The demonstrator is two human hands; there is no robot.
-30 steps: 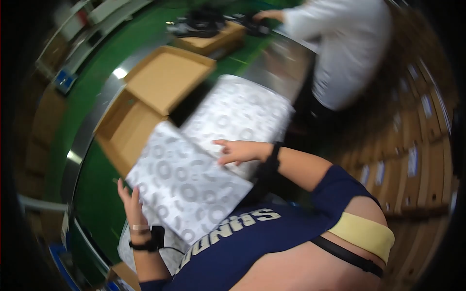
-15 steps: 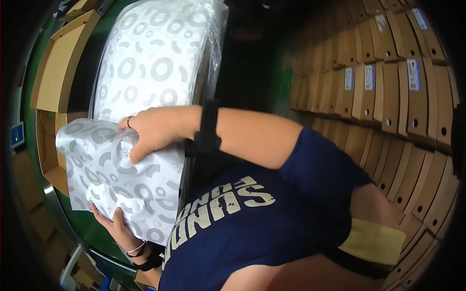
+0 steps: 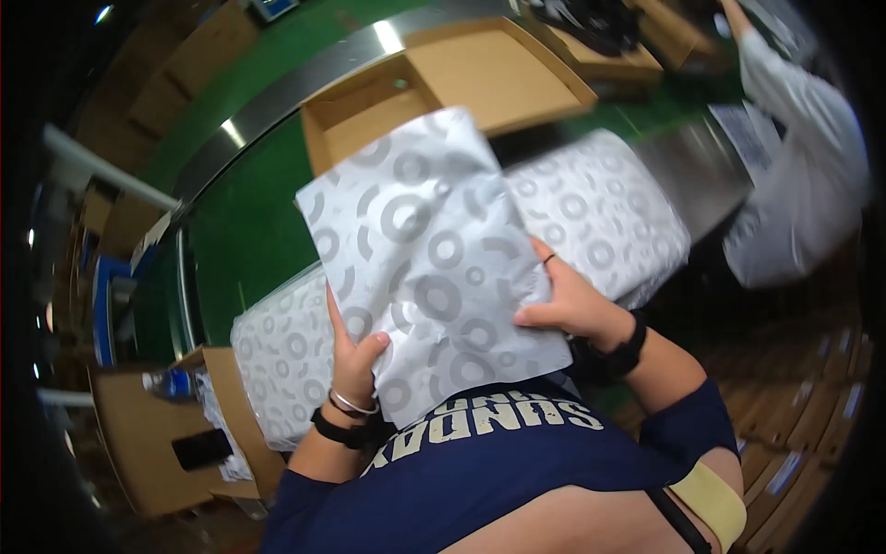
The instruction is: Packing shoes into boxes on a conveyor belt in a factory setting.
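Note:
A patterned white and grey sheet of wrapping paper [image 3: 434,249] is stretched out in front of my chest, held at both sides. My left hand [image 3: 355,355] grips its lower left edge, thumb on top and fingers behind. My right hand [image 3: 577,300] pinches the right edge the same way. Just beyond the paper lies an opened cardboard shoe box [image 3: 498,78], its lid folded back; the sheet covers part of the box's near side. Stacks of the same paper flank it: one stack [image 3: 609,217] at the right and another stack [image 3: 286,360] at the left.
A green conveyor belt [image 3: 254,222] with a metal rail runs behind. At lower left stands an open carton [image 3: 138,443] holding a black phone [image 3: 201,450]. A person in a pale sleeve [image 3: 798,102] is at the right. Shoe boxes [image 3: 784,415] are stacked at lower right.
The sheet has come away from the stack and now hangs between both hands. My right hand has moved to its right edge. The view has swung leftward, toward the belt.

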